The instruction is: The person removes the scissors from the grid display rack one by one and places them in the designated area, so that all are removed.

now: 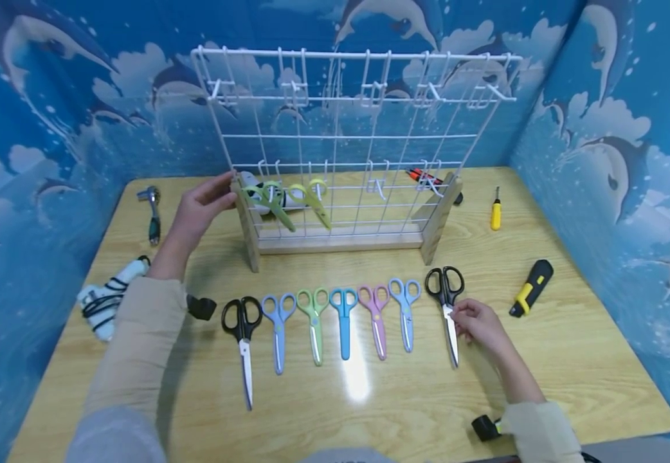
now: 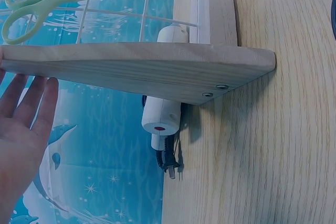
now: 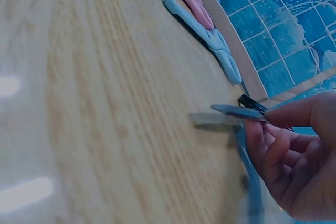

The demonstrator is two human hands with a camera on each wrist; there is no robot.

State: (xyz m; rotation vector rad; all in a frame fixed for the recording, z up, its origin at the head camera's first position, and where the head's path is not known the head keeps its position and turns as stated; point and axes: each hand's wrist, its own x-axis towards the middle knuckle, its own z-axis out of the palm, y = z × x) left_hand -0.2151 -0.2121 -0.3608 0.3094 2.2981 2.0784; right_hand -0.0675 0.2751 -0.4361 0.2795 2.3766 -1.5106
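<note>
My right hand (image 1: pixel 481 326) pinches a pair of black-handled scissors (image 1: pixel 445 289) by the blades, just below the pivot. In the right wrist view the blade (image 3: pixel 239 112) sits between thumb and fingers, its tip raised over the table. My left hand (image 1: pixel 199 207) touches the wooden side post (image 1: pixel 246 225) of a white wire rack (image 1: pixel 352 136). Its fingers (image 2: pixel 44 103) lie fairly straight against the post's outer face. Green scissors (image 1: pixel 277 207) and yellow-green scissors (image 1: pixel 314 200) hang from the rack's lower left hooks.
Left of the held pair lie blue scissors (image 1: pixel 406 315), pink scissors (image 1: pixel 377 321), teal scissors (image 1: pixel 344 325), green scissors (image 1: pixel 314 325), other blue scissors (image 1: pixel 279 331) and black-handled scissors (image 1: pixel 243 347). A utility knife (image 1: pixel 532 287), screwdriver (image 1: pixel 496 215), ratchet (image 1: pixel 152 215) and corded white tool (image 1: pixel 106 302) lie outward.
</note>
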